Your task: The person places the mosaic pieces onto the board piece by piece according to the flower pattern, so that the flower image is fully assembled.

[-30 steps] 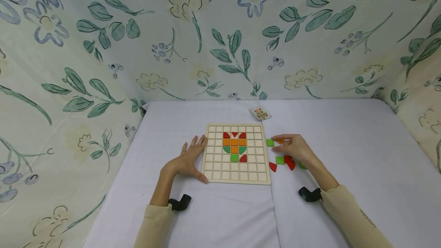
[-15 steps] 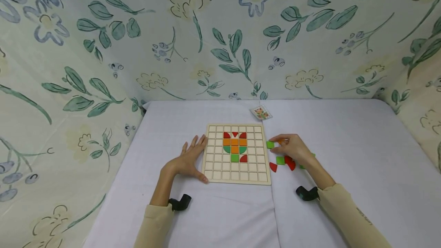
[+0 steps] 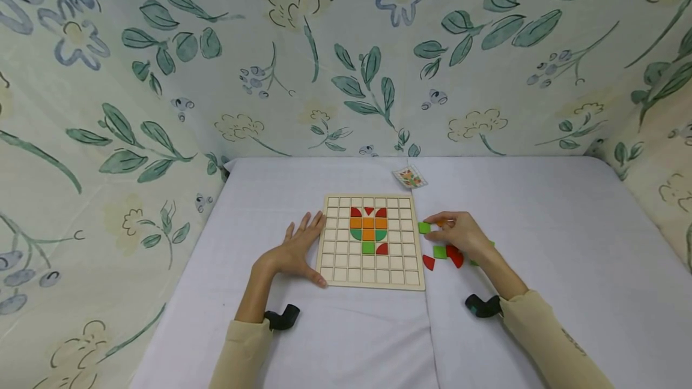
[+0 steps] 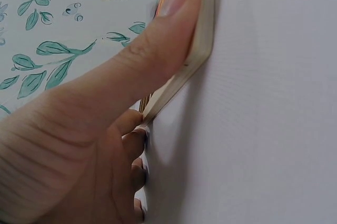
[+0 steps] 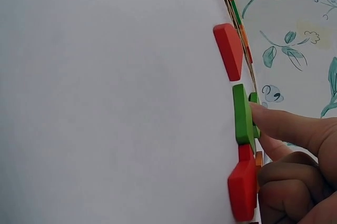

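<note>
A green square (image 3: 424, 228) is pinched by the right hand (image 3: 459, 234), just beside the wooden board (image 3: 405, 262).

The green square is held by the thumb and a finger, close to the board's right edge. The board's left side is touched by the left hand (image 3: 294, 255), with its fingers spread and its thumb put at the near corner. On the board, a picture is made from orange squares (image 3: 368, 223), red pieces (image 3: 381, 249), dark green curved pieces (image 3: 381, 235) and a light green tile (image 3: 368, 248). Near the right hand, a red wedge (image 3: 429, 262), a loose green tile (image 3: 440, 252) and more red shapes (image 3: 456, 259) are scattered. An orange piece (image 3: 440, 223) is partly hidden by the right hand. A small picture card (image 3: 409, 177) is seen past the board's far right corner. The table is covered by a white cloth (image 3: 346, 341).
</note>
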A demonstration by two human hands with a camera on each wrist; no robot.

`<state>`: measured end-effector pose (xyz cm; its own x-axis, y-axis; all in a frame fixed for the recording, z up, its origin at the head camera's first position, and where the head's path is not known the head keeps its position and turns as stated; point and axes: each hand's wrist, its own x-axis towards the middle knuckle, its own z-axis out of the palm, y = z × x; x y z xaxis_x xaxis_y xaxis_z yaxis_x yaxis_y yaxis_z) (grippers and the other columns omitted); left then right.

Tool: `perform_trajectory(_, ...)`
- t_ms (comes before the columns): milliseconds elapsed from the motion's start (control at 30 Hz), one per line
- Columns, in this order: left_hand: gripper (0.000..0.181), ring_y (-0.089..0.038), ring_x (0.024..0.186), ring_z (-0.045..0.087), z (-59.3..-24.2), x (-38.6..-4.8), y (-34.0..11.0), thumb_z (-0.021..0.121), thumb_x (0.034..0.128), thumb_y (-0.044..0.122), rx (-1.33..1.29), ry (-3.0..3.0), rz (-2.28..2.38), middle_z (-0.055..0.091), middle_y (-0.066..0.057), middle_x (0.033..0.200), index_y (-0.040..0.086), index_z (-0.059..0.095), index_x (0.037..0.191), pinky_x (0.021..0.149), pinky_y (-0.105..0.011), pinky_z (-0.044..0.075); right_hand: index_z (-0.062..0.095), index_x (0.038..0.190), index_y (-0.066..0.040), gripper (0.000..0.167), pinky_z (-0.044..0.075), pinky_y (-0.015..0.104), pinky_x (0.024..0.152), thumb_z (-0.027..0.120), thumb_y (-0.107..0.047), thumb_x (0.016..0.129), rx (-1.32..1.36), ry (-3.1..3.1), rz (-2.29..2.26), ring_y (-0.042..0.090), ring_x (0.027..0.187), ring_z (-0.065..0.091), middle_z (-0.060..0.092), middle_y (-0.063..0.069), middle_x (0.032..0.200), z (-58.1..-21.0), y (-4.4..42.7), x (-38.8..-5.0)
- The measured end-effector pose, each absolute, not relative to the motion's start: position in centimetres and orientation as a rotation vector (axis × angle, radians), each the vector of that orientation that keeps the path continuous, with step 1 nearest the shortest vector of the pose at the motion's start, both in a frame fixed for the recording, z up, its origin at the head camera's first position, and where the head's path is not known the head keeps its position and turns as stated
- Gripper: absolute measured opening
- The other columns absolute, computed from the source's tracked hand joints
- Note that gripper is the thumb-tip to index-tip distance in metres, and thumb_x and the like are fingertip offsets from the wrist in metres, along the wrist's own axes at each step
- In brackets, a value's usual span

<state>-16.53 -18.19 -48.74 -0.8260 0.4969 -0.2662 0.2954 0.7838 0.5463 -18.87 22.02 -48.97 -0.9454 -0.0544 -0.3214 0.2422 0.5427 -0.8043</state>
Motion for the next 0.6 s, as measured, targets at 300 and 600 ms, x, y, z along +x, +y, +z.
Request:
perform_trajectory(300,0.148,-0.035,0.162,-0.013,-48.59,-16.41,-18.14,0.1,0.0594,0.046,0.597,2.585,0.692,-0.004,-0.009,0.176,0.008,0.005,0.167,0.13,-0.063,-0.008,0.07,0.128,-0.003,0.045,0.03,0.022,0.052,0.083,-0.017,0.087,0.166,2.49,-1.348,0.013,0.062,0.038,0.036,-0.004,0.066,-48.93,22.32,-18.64)
perform_trajectory(600,0.148,-0.034,0.162,-0.014,-48.57,-16.44,-18.09,0.1,0.0593,0.047,0.592,2.585,0.678,-0.005,-0.008,0.176,0.009,0.005,0.167,0.13,-0.062,-0.009,0.07,0.128,-0.004,0.045,0.03,0.022,0.052,0.083,-0.018,0.087,0.173,2.471,-1.364,0.013,0.061,0.037,0.036,-0.004,0.065,-48.76,22.53,-18.46)
